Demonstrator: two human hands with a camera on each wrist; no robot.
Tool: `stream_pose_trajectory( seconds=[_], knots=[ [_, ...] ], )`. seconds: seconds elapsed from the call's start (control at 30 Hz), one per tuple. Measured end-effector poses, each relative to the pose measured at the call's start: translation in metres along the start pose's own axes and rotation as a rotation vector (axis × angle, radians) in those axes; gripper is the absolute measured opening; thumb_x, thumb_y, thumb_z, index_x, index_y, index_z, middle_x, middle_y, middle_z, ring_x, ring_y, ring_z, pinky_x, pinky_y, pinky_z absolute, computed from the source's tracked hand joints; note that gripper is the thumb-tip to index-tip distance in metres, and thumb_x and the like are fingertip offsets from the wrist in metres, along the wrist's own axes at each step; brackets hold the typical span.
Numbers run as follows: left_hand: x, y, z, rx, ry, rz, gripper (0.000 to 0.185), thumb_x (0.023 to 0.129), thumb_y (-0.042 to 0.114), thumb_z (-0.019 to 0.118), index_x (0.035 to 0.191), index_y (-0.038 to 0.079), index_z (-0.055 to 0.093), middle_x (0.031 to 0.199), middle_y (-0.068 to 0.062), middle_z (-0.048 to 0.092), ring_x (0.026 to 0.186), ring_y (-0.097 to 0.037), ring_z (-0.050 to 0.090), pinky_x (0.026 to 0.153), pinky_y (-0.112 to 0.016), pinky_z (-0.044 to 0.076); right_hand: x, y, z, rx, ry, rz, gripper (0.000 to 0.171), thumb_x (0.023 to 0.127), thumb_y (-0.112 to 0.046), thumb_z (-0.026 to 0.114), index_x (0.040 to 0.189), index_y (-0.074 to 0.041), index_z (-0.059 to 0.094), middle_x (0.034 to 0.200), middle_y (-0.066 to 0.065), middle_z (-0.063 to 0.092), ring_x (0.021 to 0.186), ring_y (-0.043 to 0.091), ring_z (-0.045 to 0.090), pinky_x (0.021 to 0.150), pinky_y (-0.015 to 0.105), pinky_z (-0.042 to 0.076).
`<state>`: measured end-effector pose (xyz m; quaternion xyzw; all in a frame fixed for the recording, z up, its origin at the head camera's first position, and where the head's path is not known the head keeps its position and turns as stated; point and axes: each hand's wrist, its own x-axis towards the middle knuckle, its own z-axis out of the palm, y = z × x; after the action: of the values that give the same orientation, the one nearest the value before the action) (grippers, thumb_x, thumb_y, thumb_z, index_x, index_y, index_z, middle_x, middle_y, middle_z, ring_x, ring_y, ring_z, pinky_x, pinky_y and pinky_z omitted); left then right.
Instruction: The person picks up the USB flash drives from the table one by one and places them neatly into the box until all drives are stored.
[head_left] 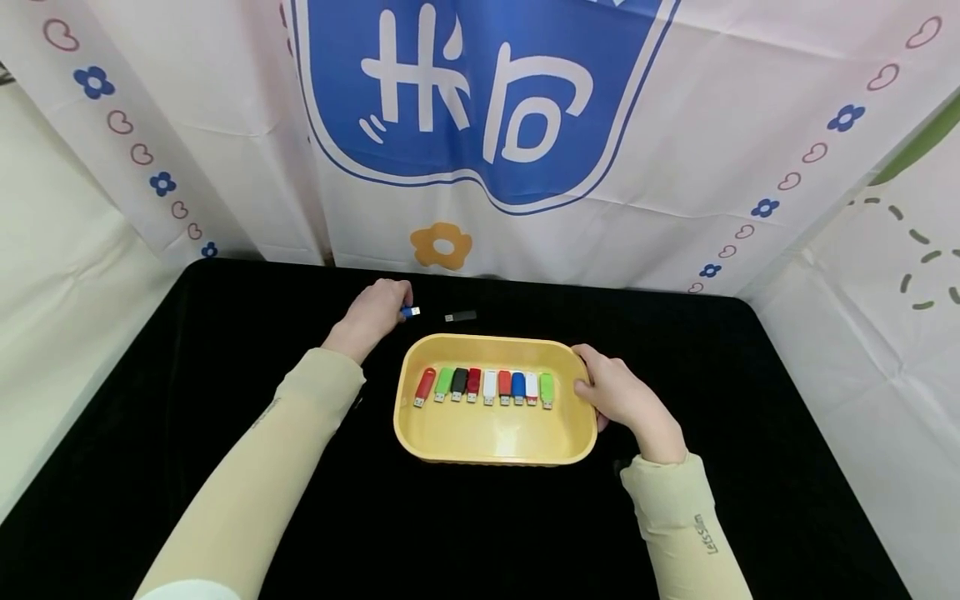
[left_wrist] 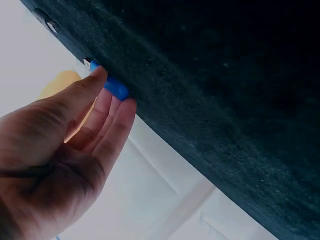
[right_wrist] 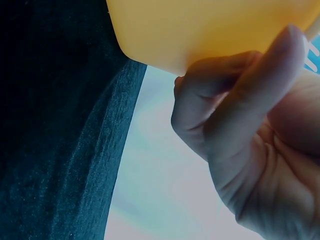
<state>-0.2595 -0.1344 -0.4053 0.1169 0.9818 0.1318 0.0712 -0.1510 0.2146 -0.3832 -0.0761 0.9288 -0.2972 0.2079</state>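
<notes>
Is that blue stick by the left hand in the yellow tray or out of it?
Out: the left hand pinches the blue stick on the black cloth, behind the yellow tray.

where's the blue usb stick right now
In the head view the blue usb stick is pinched in the left hand on the black table, just behind the yellow tray, left of a black stick.

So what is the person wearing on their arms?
Both arms wear long, pale beige sleeves that end at the wrists. The left hand and right hand are bare, with no gloves. The right sleeve has small dark lettering near the cuff; the left sleeve looks plain.
</notes>
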Motion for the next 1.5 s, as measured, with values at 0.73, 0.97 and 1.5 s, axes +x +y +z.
stream_pose_trajectory(
  seconds=[0.73, 0.97, 1.5],
  knots=[
    [-0.050, 0.020, -0.012, -0.109, -0.003, -0.061, 0.014, 0.095, 0.007, 0.066, 0.109, 0.007, 0.070, 0.102, -0.012, 0.066, 0.086, -0.024, 0.064, 0.080, -0.039, 0.058, 0.000, 0.000, 0.000, 0.010, -0.007, 0.009, 0.052, 0.102, -0.008, 0.052, 0.150, -0.003, 0.034, 0.085, 0.013, 0.064, 0.046, 0.017, 0.060, 0.046, 0.032, 0.055],
    [-0.064, 0.021, -0.012, -0.131, 0.064, -0.067, 0.022, 0.099, 0.011, 0.062, 0.118, 0.008, 0.072, 0.115, -0.015, 0.065, 0.097, -0.029, 0.065, 0.087, -0.045, 0.059, 0.001, 0.000, 0.001, 0.006, -0.006, 0.019, 0.052, 0.102, -0.008, 0.052, 0.151, -0.003, 0.034, 0.083, 0.013, 0.064, 0.046, 0.017, 0.060, 0.046, 0.032, 0.055],
    [-0.085, 0.032, -0.046, -0.298, 0.143, 0.093, 0.017, 0.094, 0.015, 0.069, 0.110, 0.015, 0.065, 0.106, -0.006, 0.073, 0.097, -0.023, 0.068, 0.087, -0.044, 0.059, 0.000, -0.001, 0.000, 0.007, -0.004, 0.017, 0.052, 0.102, -0.007, 0.051, 0.151, -0.003, 0.034, 0.085, 0.014, 0.064, 0.046, 0.017, 0.060, 0.046, 0.032, 0.055]
  ],
)
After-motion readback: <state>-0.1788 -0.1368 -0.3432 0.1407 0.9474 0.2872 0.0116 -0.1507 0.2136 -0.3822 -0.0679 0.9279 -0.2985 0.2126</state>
